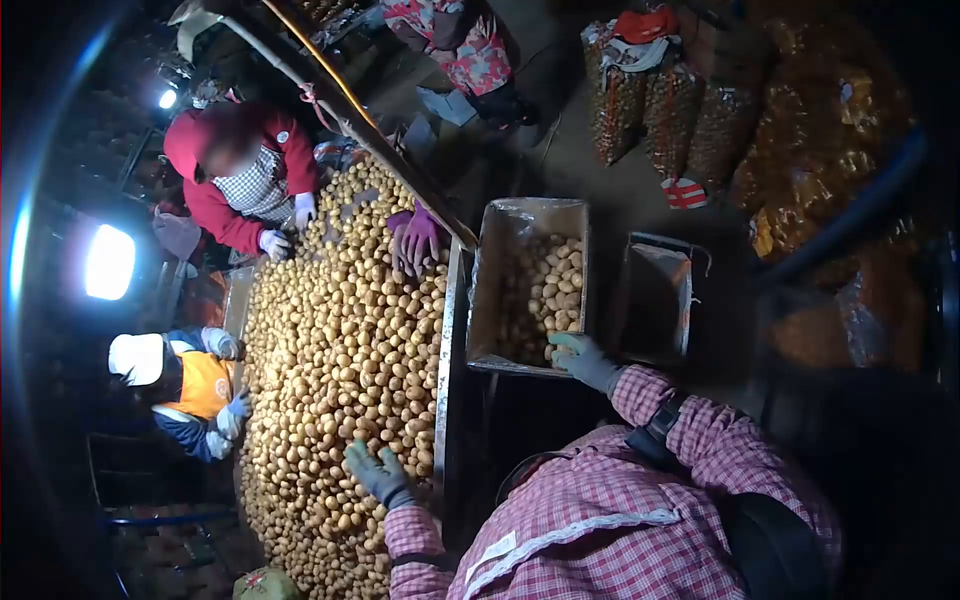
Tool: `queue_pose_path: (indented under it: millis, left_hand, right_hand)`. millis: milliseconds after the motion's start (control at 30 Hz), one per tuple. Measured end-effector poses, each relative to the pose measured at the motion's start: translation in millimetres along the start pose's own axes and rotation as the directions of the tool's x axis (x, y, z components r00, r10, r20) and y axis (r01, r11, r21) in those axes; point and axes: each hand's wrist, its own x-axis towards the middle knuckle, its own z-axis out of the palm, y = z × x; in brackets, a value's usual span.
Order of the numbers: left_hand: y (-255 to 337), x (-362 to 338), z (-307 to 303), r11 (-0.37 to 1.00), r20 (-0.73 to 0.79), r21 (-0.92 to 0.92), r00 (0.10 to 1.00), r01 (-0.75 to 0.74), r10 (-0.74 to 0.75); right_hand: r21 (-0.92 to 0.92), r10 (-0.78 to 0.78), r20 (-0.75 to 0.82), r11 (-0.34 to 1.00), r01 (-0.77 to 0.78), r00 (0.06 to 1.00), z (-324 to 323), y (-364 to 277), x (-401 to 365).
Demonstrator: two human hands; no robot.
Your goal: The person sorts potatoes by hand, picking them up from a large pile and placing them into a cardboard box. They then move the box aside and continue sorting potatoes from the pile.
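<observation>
- We see our two gloved hands well apart from each other; the left hand (378, 474) is over the heap near the surface's edge, fingers spread apart, and we make out nothing clamped in it.
- Our right hand (588, 362) is at the near corner of a box (482, 300), its fingertips reaching over the rim beside the contents; we cannot tell whether it grips anything.
- The potatoes (340, 350) cover the surface (448, 390) in a broad heap, running up to its raised, pale edge; more potatoes lie inside the box, which stands just beyond that edge.
- Next to the box we find a second container (688, 300), darker inside; its contents are too dim for us to tell.
- Across the heap we have one person in a red jacket (290, 150), light-gloved hands at the potatoes; near them is another in a white cap (137, 358) and an orange apron (206, 384), both hands at the heap's edge.
- Purple gloves (418, 240) show on the potatoes beside a long beam (340, 115); we cannot tell whether someone wears them; farther off, filled net sacks (612, 115) stand on the floor (560, 160).
</observation>
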Motion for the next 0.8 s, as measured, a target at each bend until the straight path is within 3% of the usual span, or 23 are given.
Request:
queue_pose_path:
  millis: [100,133,167,267,367,467,533,567,667,800]
  left_hand:
    - [27.5,-31.4,20.4,0.996,0.067,-0.048,0.995,-0.075,0.079]
    - [34.3,-36.7,16.5,0.987,0.133,0.081,0.983,-0.139,0.128]
    - [21.1,-36.5,26.5,0.978,0.157,0.039,0.968,-0.205,0.197]
    - [-6.5,-41.9,52.1,0.990,0.274,0.071,0.957,-0.120,0.097]
    - [-12.3,-43.9,60.8,0.985,0.344,0.073,0.931,-0.154,0.120]
    - [-13.7,-46.0,64.5,0.990,0.316,0.047,0.943,-0.129,0.108]
    - [-3.5,-43.3,59.7,0.996,0.335,0.032,0.940,-0.078,0.063]
    - [-15.1,-41.8,65.2,0.993,0.308,0.001,0.945,-0.120,0.114]
    - [-11.1,-32.9,56.2,0.993,0.271,-0.054,0.956,-0.102,0.113]
    - [-1.9,-19.6,32.2,0.985,0.295,-0.174,0.953,-0.014,0.066]
  right_hand:
    - [0.146,0.096,0.036,0.984,-0.100,0.995,-21.9,6.2,-5.4]
    - [0.171,0.127,0.056,0.976,-0.135,0.990,-29.8,12.7,-6.9]
    - [0.193,0.156,0.075,0.967,-0.168,0.985,-34.6,17.3,-7.1]
    - [0.116,0.118,0.026,0.986,-0.120,0.993,-51.1,-18.4,-24.9]
    - [0.124,0.088,0.034,0.988,-0.091,0.996,-54.4,-13.3,-24.4]
    - [0.087,0.135,0.055,0.986,-0.139,0.989,-52.2,-10.7,-16.9]
    - [0.192,0.132,0.071,0.971,-0.143,0.989,-44.9,-4.3,-10.1]
    - [0.244,0.130,0.080,0.959,-0.146,0.988,-39.3,-1.6,-6.5]
    - [0.205,0.234,0.143,0.944,-0.260,0.962,-25.3,-21.7,0.0]
    - [0.060,0.220,0.213,0.970,-0.238,0.952,12.7,-53.2,7.9]
